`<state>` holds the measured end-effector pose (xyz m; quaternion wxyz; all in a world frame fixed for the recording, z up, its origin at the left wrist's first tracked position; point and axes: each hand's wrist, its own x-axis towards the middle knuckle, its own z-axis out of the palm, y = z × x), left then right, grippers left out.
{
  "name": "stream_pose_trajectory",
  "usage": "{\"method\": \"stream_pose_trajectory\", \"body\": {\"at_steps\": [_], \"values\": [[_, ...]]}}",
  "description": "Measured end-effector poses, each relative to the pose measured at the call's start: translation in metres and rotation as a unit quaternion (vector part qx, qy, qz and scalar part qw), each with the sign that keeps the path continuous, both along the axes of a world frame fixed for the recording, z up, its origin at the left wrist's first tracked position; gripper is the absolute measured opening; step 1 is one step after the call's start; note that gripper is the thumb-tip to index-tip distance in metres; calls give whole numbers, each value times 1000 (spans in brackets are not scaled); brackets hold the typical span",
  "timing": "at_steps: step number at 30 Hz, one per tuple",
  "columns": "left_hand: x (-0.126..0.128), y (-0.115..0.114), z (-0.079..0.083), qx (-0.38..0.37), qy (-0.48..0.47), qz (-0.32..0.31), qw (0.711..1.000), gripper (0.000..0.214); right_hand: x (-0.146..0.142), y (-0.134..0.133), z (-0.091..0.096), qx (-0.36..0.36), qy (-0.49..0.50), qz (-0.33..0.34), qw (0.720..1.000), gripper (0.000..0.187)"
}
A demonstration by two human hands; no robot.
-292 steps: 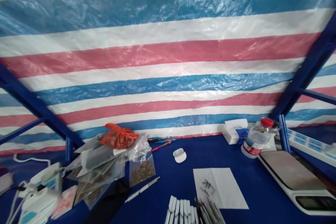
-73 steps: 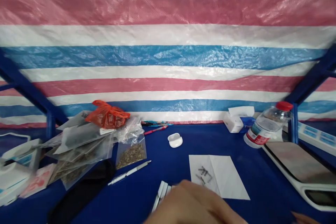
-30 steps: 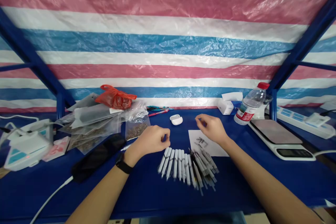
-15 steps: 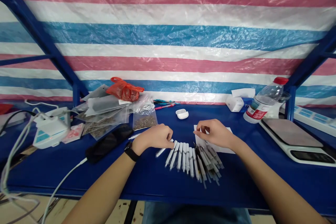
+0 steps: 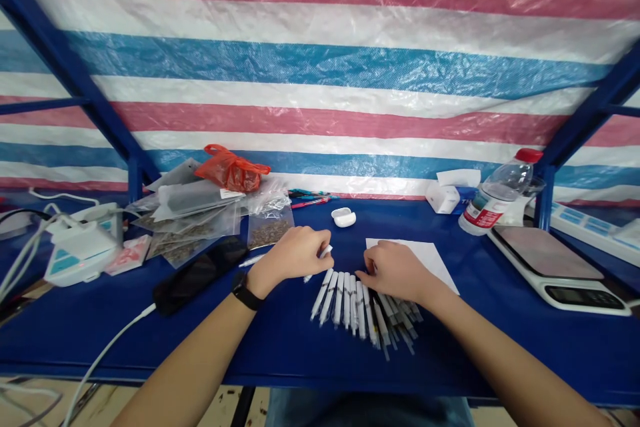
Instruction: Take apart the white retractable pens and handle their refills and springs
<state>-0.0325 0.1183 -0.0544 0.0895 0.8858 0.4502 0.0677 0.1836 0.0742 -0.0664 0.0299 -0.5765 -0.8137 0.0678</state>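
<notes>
One white tube (image 5: 325, 253) is clamped in the grip of our left hand (image 5: 295, 255), its end poking out toward three o'clock, just above the counter (image 5: 300, 347). At five o'clock of it, a row of white tubes (image 5: 339, 293) lies fanned out. Our right hand (image 5: 393, 270) rests on the row's far ends and on a heap of thin refills (image 5: 397, 317); whether its grip is closed on anything we cannot tell. From the row, a paper sheet (image 5: 437, 259) lies at two o'clock, an earbud case (image 5: 344, 217) at twelve, a scale (image 5: 545, 257) at three.
</notes>
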Motion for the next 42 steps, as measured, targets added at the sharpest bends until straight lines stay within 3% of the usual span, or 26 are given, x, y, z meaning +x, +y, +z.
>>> {"method": "stream_pose_trajectory", "body": {"at_steps": [9,13,16,21,26,28,30,33,42], "values": [[4,-2,-3,35,-9,1,999,9,-3,4,-4,-27,55,-24,998,24],[6,-5,-4,71,-18,-7,997,3,3,9,-2,-37,175,-37,983,26],[8,-6,-9,113,-33,-29,993,8,13,12,2,7,280,-27,959,25],[12,-6,-21,142,-102,-88,981,22,28,16,8,129,431,-52,891,36],[15,-11,-25,145,-163,-121,968,31,29,13,15,306,549,-116,769,42],[18,-15,-25,138,-174,-120,968,32,25,10,16,339,575,-130,733,43],[21,-18,-26,129,-183,-119,967,33,20,8,16,342,595,-137,714,45],[28,-24,-30,116,-191,-120,967,32,12,5,14,334,612,-141,703,47],[39,-29,-43,86,-215,-86,969,29,7,0,13,329,614,-122,707,47]]}}
